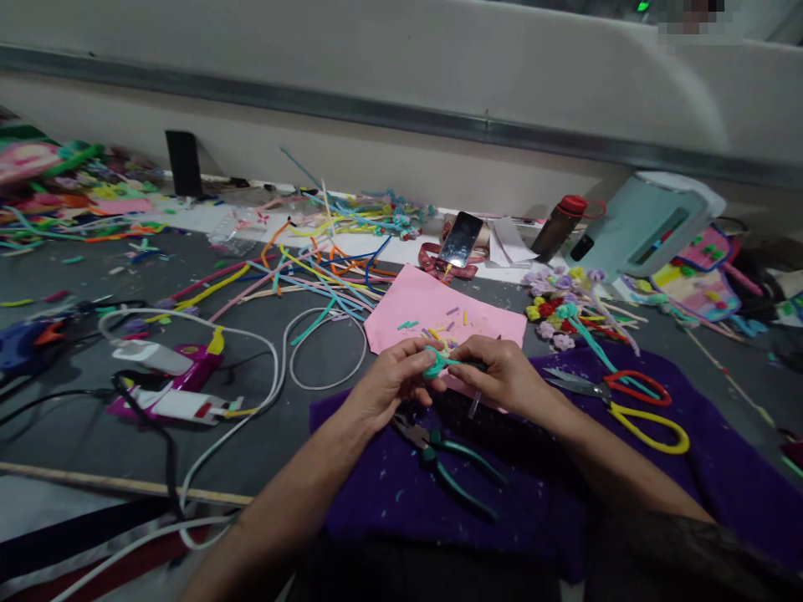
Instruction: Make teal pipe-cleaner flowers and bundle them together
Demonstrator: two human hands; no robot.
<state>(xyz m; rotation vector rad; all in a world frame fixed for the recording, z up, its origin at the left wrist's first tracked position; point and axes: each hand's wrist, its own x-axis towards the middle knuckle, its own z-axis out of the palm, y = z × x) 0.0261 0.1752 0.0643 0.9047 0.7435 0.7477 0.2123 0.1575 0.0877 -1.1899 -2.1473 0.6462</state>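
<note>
A small green piece (pixel 432 364), a fuzzy coil, sits in the air between the two hands, just above the near edge of a pink sheet (pixel 407 305). The left hand (pixel 396 378) has its fingers narrow, pinching the coil from the left; the right hand (pixel 502 366) has its fingers closed on the coil's right side. A slim clear thing (pixel 475 405) shows beneath the right hand; whether it is gripped, I cannot tell.

The pinch covers little of the coil, so an uneven pull could loosen its turns, or it could slip free and drop among the short clippings (pixel 452 313) on the sheet, some of them green too.

Below, pliers (pixel 428 449) lie with handles apart on a purple cloth (pixel 364 493); a tug on the soft fabric could shift them. To the right, scissors (pixel 606 391) rest close to green stems (pixel 593 344), where a careless reach could meet the blades. On the left, a white cable (pixel 274 359) loops across the grey surface (pixel 326 359), and a forearm could snag it.
</note>
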